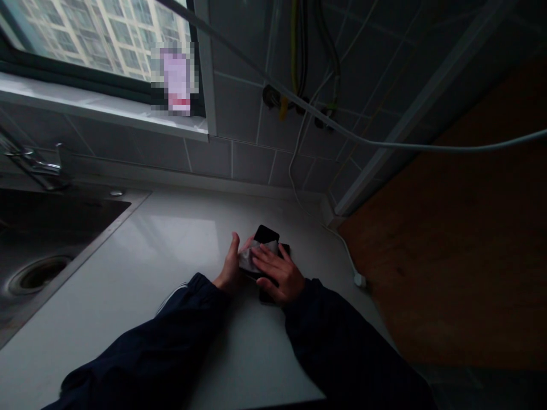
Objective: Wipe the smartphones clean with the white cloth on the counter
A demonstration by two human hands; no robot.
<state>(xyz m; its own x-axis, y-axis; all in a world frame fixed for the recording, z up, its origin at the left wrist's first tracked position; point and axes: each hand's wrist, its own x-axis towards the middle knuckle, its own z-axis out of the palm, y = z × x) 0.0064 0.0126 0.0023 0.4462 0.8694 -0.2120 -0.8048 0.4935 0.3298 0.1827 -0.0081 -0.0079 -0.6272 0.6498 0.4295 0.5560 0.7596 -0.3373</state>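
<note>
over the white counter (171, 245), sink (102, 237) at nine o'clock, your left hand (231, 267) is at the black slab's (267, 234) nine o'clock side, thumb raised, its grip too hidden to tell; from four o'clock your right hand (282, 278) lays slightly spread fingers on the grey cloth (247, 261) across it.

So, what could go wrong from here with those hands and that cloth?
The black flat object could slip: the right hand's fingers lie over the grey cloth, and the left hand's grip is partly hidden. If it drops, it might knock against the other dark item below it, or hit the white counter.
</note>
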